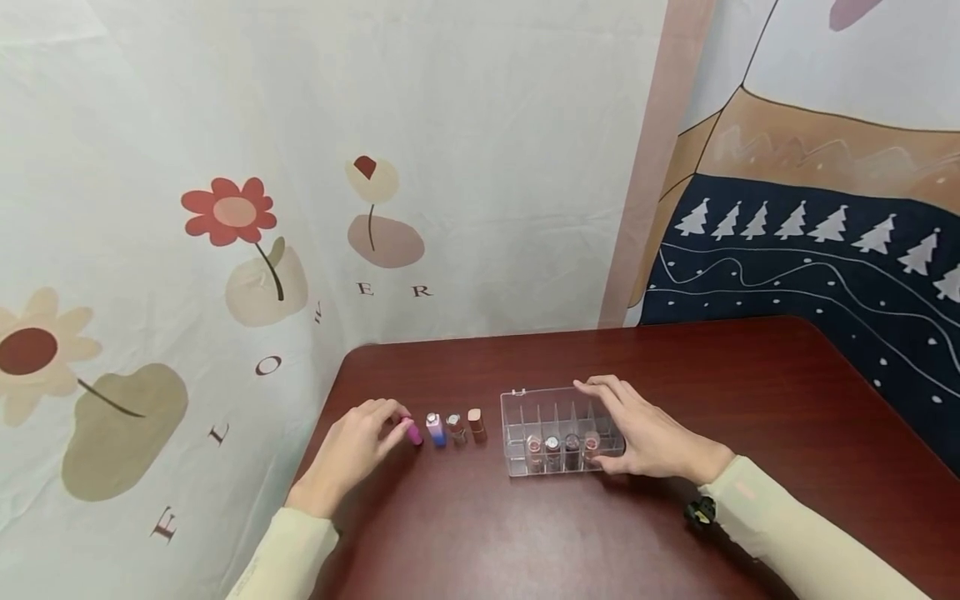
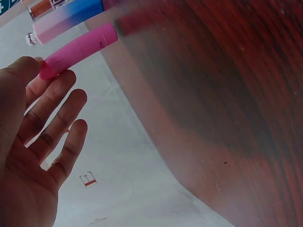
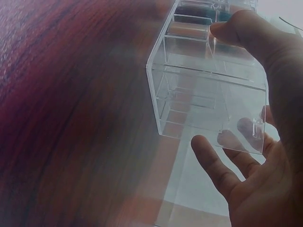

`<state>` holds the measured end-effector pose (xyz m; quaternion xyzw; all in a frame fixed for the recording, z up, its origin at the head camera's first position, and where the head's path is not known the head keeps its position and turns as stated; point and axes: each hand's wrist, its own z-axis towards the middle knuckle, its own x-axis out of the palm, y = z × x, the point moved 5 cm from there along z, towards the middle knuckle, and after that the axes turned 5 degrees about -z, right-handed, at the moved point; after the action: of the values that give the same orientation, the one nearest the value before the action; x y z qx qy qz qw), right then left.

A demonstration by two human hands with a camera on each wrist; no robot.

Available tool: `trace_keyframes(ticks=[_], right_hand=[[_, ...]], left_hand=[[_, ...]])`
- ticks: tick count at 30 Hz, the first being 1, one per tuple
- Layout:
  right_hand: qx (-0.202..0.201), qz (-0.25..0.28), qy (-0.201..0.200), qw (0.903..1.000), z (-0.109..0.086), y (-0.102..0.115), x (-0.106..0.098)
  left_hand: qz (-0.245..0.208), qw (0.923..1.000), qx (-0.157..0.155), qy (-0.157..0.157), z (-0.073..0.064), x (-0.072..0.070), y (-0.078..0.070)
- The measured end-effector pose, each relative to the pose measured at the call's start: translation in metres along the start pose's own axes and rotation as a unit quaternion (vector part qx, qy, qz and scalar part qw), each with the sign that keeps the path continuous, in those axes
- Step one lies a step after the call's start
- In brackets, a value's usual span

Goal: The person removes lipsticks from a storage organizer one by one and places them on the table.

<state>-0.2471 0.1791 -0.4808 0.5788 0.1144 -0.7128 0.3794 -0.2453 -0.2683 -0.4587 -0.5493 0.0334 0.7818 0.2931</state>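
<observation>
My left hand [image 1: 352, 450] pinches the upper end of a pink lipstick tube [image 2: 80, 51] between thumb and forefinger; the other fingers are spread. In the head view, the tube stands tilted at the left end of a row. Beside it are a pink-to-blue lipstick [image 1: 436, 430], a clear-and-brown one [image 1: 456, 429] and a brown one with a lighter cap [image 1: 477, 426]. My right hand [image 1: 648, 429] holds the right end of a clear divided box [image 1: 517, 423], thumb at the front and fingers at the back. Several lipsticks [image 1: 552, 454] stand in its front compartments.
The dark red-brown table [image 1: 480, 533] has rounded far corners. Behind it hangs a pale cloth with flower prints [image 1: 487, 167], and at the right a cloth with white trees on dark blue [image 1: 795, 258]. A dark band [image 1: 701, 512] sits at my right wrist.
</observation>
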Motion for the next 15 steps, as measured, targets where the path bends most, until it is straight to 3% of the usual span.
trace_keyframes(ticks=[15], right_hand=[[-0.006,-0.002,-0.008,0.9999,-0.0004,-0.0002,-0.0007]], left_hand=[[-0.002,1.0,-0.006,0.006,0.0034,0.0071,0.0042]])
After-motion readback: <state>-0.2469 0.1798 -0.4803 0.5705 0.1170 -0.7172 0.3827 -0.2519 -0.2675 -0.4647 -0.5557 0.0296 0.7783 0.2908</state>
